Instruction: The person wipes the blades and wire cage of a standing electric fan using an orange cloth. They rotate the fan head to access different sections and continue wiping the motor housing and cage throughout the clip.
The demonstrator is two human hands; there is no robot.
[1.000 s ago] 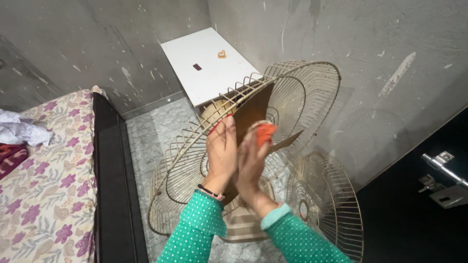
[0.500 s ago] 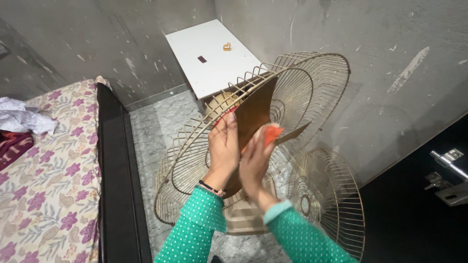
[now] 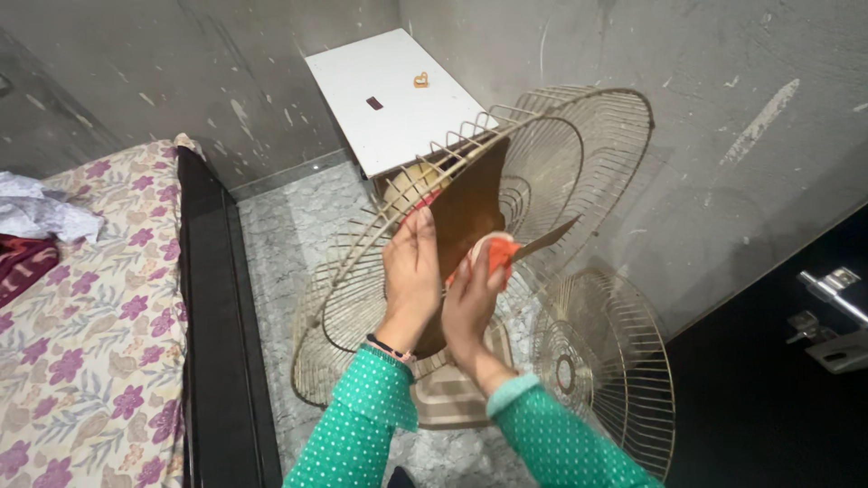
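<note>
We are in a home bedroom: a bed [image 3: 81, 307] with a floral-print sheet and dark frame sits at our left, a small white table [image 3: 398, 99] stands in the corner, bare grey walls [image 3: 723, 108] close around a marble-patterned floor [image 3: 289, 226].

Packages, signs, screens: none seen anywhere in the frame. Possible label, one item: a small dark rectangular patch [image 3: 374, 103], maroon to black, lying flat on the white tabletop [image 3: 398, 126] in the upper centre of the frame, left of a small golden object [image 3: 420, 80]; too small to tell whether it is a sticker or a loose piece.
</note>
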